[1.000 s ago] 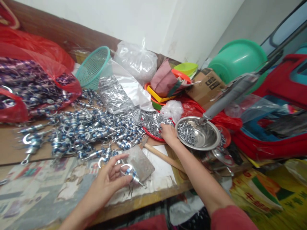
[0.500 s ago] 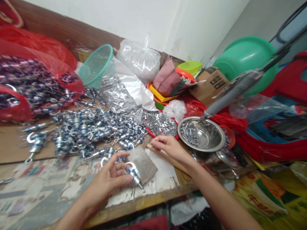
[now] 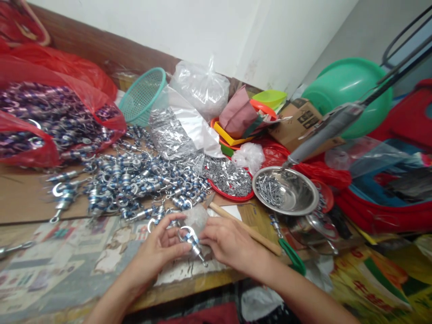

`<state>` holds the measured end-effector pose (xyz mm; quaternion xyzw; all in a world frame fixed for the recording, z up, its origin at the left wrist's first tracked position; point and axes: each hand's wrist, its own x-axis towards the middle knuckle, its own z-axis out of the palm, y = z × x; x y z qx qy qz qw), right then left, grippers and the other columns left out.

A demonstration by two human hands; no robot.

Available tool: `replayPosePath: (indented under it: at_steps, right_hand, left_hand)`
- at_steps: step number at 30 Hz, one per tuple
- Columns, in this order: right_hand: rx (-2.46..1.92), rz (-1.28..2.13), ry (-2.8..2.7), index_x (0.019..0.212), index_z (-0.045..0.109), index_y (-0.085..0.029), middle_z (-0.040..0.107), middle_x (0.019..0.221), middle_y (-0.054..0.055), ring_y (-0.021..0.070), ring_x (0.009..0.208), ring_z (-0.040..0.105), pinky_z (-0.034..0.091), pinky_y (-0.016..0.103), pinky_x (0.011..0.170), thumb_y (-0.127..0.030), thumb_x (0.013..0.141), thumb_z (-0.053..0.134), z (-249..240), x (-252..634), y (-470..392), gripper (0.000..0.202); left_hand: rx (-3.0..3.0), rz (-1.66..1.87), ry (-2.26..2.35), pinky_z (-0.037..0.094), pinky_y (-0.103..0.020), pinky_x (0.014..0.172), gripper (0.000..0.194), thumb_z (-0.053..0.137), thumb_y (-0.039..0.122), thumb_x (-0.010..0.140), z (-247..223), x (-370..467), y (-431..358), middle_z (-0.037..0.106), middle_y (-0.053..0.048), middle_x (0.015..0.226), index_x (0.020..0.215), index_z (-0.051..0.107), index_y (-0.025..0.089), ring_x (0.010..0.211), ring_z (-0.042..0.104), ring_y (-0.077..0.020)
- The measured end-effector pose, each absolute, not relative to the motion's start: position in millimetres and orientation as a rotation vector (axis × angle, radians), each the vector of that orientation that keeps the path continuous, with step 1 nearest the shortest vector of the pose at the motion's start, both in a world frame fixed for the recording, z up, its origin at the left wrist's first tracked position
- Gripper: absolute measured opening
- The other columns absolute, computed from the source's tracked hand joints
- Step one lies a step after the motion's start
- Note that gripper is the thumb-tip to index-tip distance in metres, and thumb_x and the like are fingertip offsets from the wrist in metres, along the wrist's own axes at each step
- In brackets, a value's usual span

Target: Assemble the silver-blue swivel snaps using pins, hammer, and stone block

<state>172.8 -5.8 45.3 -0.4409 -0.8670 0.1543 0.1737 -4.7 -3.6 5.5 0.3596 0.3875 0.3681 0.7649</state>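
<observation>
Between thumb and fingers my left hand (image 3: pixel 168 243) holds a blue and silver metal piece with a hook (image 3: pixel 195 247) over a metal block (image 3: pixel 196 219). My right hand (image 3: pixel 224 236) is closed at the right side of that piece; anything in its fingertips is hidden. Beyond the right hand a wooden-handled hammer (image 3: pixel 249 228) lies across the table. A big heap of similar hooked pieces (image 3: pixel 135 182) is behind my left hand. Small flat metal parts (image 3: pixel 229 177) fill a red tray, and a steel bowl (image 3: pixel 297 198) holds nails or pins.
Red plastic bags (image 3: pixel 81 99) with purple pieces stand at the back left. A teal basket (image 3: pixel 145 96), a clear bag (image 3: pixel 202 87), a cardboard box (image 3: pixel 297 121) and a green basin (image 3: pixel 351 90) line the back. A green-handled tool (image 3: pixel 293 257) lies at the table's front edge.
My right hand has left the hammer handle and moved left and down to the hooked piece in my left hand. The view has shifted slightly.
</observation>
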Motion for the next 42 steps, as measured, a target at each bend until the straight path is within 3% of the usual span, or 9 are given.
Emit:
replayPosePath:
  at_steps: [6,13,17,25,28,31,34,37,42]
  right_hand:
    - [-1.443,0.560,-2.082,0.095,0.054,-0.020,0.061,0.080,0.001,0.0147,0.073,0.056,0.041,0.025,0.065,-0.013,0.082,0.043,38.4,158.0,-13.8,0.018]
    - [-1.511,0.504,-2.083,0.085,0.053,-0.019,0.057,0.074,0.001,0.0151,0.067,0.052,0.037,0.025,0.061,-0.012,0.079,0.047,28.0,142.1,-16.0,0.012]
    - [-1.552,0.642,-2.146,0.087,0.052,-0.021,0.056,0.068,-0.002,0.0138,0.064,0.053,0.037,0.022,0.057,-0.010,0.078,0.046,34.7,147.1,-11.4,0.015]
    - [-1.542,0.501,-2.213,0.090,0.051,-0.021,0.058,0.073,-0.001,0.0158,0.068,0.055,0.036,0.025,0.059,-0.013,0.081,0.043,29.2,143.6,-13.4,0.015]
    - [-1.552,0.542,-2.006,0.099,0.048,-0.020,0.055,0.068,-0.002,0.0139,0.063,0.054,0.038,0.023,0.059,-0.021,0.086,0.040,24.1,165.3,-9.3,0.015]
    - [-1.745,0.296,-1.911,0.103,0.048,-0.018,0.057,0.081,0.004,0.0175,0.076,0.054,0.040,0.028,0.069,-0.026,0.084,0.045,11.3,202.8,-3.3,0.022]
    - [-1.909,0.212,-2.116,0.097,0.054,-0.018,0.057,0.089,0.007,0.0218,0.086,0.053,0.041,0.033,0.074,-0.026,0.079,0.051,-3.7,233.6,-2.9,0.020]
    - [-1.900,0.335,-2.112,0.090,0.056,-0.018,0.057,0.082,0.004,0.0181,0.077,0.056,0.044,0.029,0.067,-0.025,0.080,0.050,-2.6,243.4,-11.5,0.013]
    - [-1.546,0.245,-1.956,0.116,0.049,-0.021,0.059,0.098,0.006,0.0175,0.089,0.057,0.046,0.027,0.075,-0.020,0.082,0.049,36.2,230.9,-40.9,0.033]
  left_hand:
    - [0.752,0.816,0.856,0.045,-0.030,0.067,0.052,0.071,0.018,0.060,6.5,-4.1,-5.3,0.058,0.004,0.073,0.105,0.045,0.027,0.073,0.060,-0.0162]
    - [0.766,0.824,0.846,0.045,-0.029,0.069,0.051,0.071,0.017,0.061,7.7,-4.3,-5.2,0.059,0.004,0.074,0.105,0.045,0.027,0.075,0.060,-0.0157]
    - [0.770,0.814,0.836,0.045,-0.028,0.069,0.052,0.070,0.018,0.062,7.9,-4.4,-5.2,0.060,0.003,0.076,0.106,0.044,0.027,0.076,0.060,-0.0155]
    - [0.772,0.827,0.839,0.045,-0.029,0.069,0.051,0.070,0.018,0.062,5.9,-3.8,-5.2,0.060,0.002,0.077,0.105,0.045,0.026,0.076,0.060,-0.0164]
    - [0.786,0.815,0.842,0.046,-0.030,0.067,0.053,0.070,0.019,0.062,2.5,-4.5,-4.2,0.059,0.002,0.078,0.107,0.043,0.026,0.073,0.060,-0.0162]
    - [0.799,0.800,0.839,0.046,-0.030,0.067,0.053,0.070,0.020,0.062,2.1,-5.0,-3.8,0.060,0.001,0.079,0.107,0.043,0.026,0.072,0.061,-0.0167]
    - [0.785,0.805,0.849,0.046,-0.029,0.067,0.053,0.070,0.019,0.062,4.3,-5.0,-4.3,0.060,0.002,0.078,0.107,0.044,0.026,0.071,0.060,-0.0157]
    - [0.777,0.806,0.852,0.046,-0.029,0.067,0.053,0.070,0.018,0.062,4.9,-4.8,-4.8,0.060,0.002,0.078,0.107,0.044,0.026,0.071,0.060,-0.0158]
    - [0.798,0.806,0.845,0.047,-0.031,0.068,0.053,0.069,0.018,0.063,1.3,-5.1,-4.0,0.059,0.000,0.080,0.109,0.043,0.026,0.073,0.061,-0.0169]
